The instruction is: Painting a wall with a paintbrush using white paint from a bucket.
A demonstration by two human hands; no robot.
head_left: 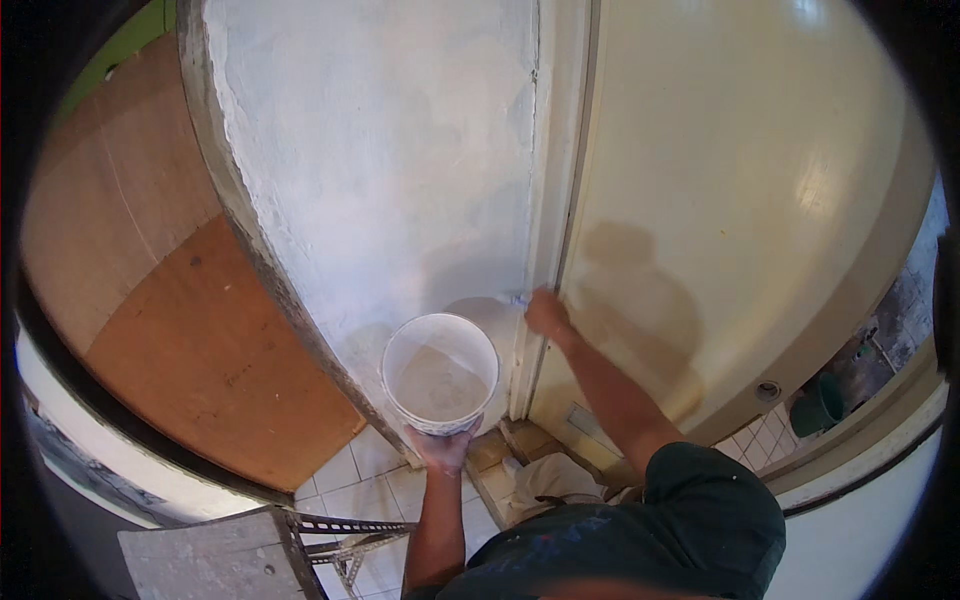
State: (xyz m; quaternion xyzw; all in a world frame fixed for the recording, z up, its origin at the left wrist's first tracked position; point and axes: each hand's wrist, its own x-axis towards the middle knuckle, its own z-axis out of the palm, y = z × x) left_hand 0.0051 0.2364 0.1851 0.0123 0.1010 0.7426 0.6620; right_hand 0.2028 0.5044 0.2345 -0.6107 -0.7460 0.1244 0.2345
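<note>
Seemingly mid-coating, the right hand [547,314] grips a pale brush-like tool [515,299]; left hand [444,449] cups a round white plastic bucket [406,362]. Next stroke likely needs steadiness.

Seemingly a home, cream door [740,170], patchy white wall [380,140], tiled floor [350,472]

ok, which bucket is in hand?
The white bucket, held from below by the left hand; the green bucket sits past the door's right edge, away from both hands.
</note>
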